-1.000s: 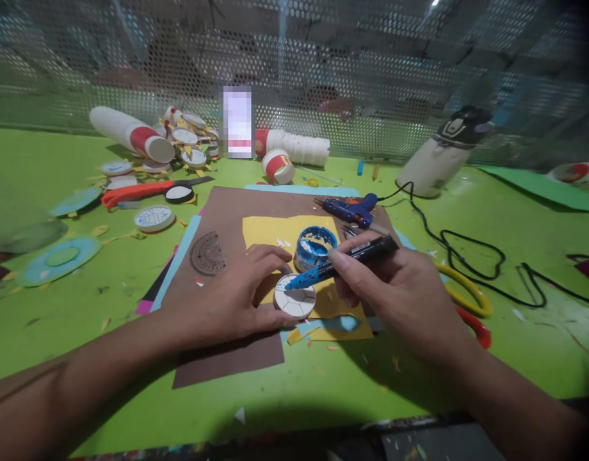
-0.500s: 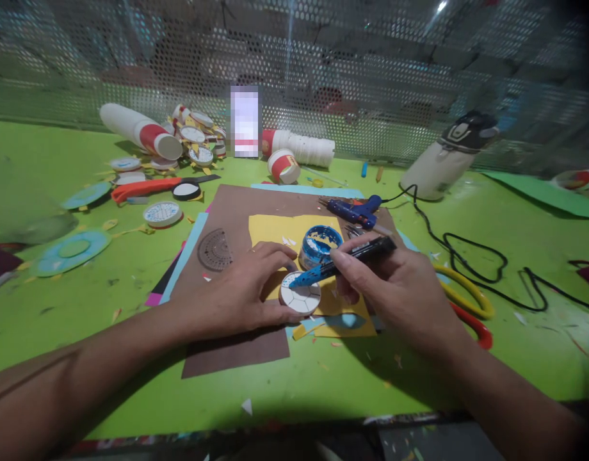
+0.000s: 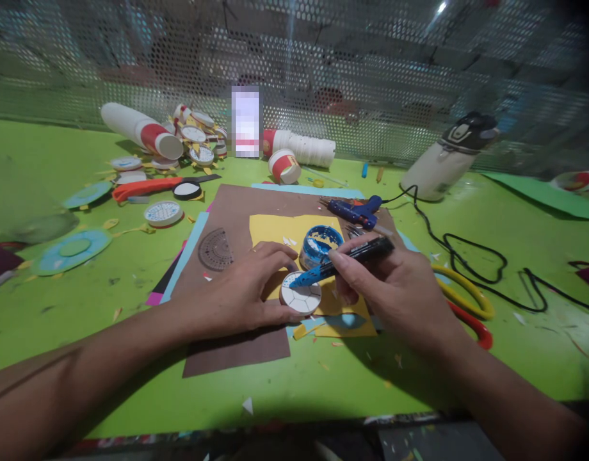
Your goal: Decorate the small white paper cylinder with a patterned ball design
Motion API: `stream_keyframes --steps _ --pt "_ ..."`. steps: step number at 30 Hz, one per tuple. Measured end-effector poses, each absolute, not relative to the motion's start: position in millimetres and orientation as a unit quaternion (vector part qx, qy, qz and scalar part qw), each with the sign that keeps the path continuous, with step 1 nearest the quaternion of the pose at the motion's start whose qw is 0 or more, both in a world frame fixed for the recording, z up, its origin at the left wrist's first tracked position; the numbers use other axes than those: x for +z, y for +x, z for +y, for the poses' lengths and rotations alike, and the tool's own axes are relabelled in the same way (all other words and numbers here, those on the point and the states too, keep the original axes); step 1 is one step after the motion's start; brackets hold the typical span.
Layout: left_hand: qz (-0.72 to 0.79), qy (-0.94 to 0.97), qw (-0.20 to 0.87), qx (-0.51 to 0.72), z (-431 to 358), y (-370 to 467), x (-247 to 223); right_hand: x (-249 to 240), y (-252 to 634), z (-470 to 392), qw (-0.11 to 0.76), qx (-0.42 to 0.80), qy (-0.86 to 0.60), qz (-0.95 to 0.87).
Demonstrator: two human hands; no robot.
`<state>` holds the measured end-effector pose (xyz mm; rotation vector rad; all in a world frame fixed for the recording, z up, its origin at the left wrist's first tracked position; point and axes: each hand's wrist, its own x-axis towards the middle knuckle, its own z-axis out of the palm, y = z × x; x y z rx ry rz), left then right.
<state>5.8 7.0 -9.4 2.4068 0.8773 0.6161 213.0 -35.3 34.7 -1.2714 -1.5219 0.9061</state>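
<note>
The painting step is in hand. The left hand [image 3: 237,291] is curled around a white paper disc [image 3: 300,299], fingertips pinning it on the yellow sheet [image 3: 275,230] near the middle of the green table [image 3: 107,307]. The right hand [image 3: 395,288] pinches a paintbrush [image 3: 342,261] closed in its fingers, the blue tip touching the disc's far rim. A blue paint pot [image 3: 322,243] stands just beyond. The next stroke seems to call for a steady disc and a light tip.
</note>
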Motion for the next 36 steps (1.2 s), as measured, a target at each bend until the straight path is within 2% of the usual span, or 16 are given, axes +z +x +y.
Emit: stream_keyframes --steps 7,15,36 --pt "0.328 0.883 0.255 0.219 7.6 7.6 -7.1 34.4 213.0 -36.4 0.462 0.371 -0.521 -0.614" --pt "0.328 0.884 0.251 0.219 7.7 7.7 -7.0 39.5 215.2 -38.0 0.526 0.332 -0.521 -0.585" --pt "0.321 0.886 0.255 0.216 8.6 5.4 -8.9 35.4 212.7 -35.6 0.494 0.326 -0.527 -0.610"
